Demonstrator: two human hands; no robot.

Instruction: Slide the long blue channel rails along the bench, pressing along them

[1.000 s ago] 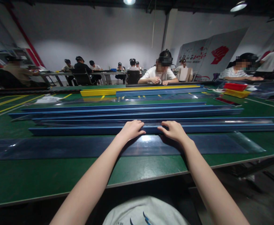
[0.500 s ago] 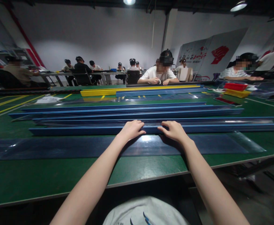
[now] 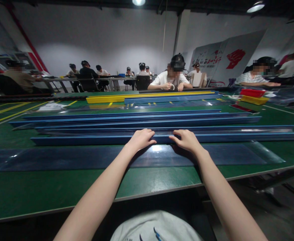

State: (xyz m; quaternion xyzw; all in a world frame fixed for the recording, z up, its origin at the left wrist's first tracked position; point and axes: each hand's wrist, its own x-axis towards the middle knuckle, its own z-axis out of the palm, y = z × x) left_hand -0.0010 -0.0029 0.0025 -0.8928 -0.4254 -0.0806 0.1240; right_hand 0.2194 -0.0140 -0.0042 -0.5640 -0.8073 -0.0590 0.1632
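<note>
A long blue channel strip (image 3: 237, 137) lies across the green table (image 3: 159, 180). My left hand (image 3: 142, 138) is closed over its near wall, thumb on the front side and fingers bent over the top edge. A short way to the right, my right hand (image 3: 185, 139) grips the same strip in the same manner. The fingertips of both hands are partly hidden behind the wall. Nearer to me lies a flat, clear plastic sheet (image 3: 68, 157), under my wrists. Just beyond the gripped strip rest several more blue strips (image 3: 147, 123).
Farther back lie a yellow strip (image 3: 104, 99) and a light blue strip (image 3: 174, 98). At the right are a red tray (image 3: 252, 92), a yellow tray (image 3: 254, 100) and a phone (image 3: 243, 108). A co-worker (image 3: 172, 78) sits opposite, holding a ring-shaped roll.
My hands and the blue strip stay in place. The co-worker opposite has shifted their hands and the roll slightly to the right.
</note>
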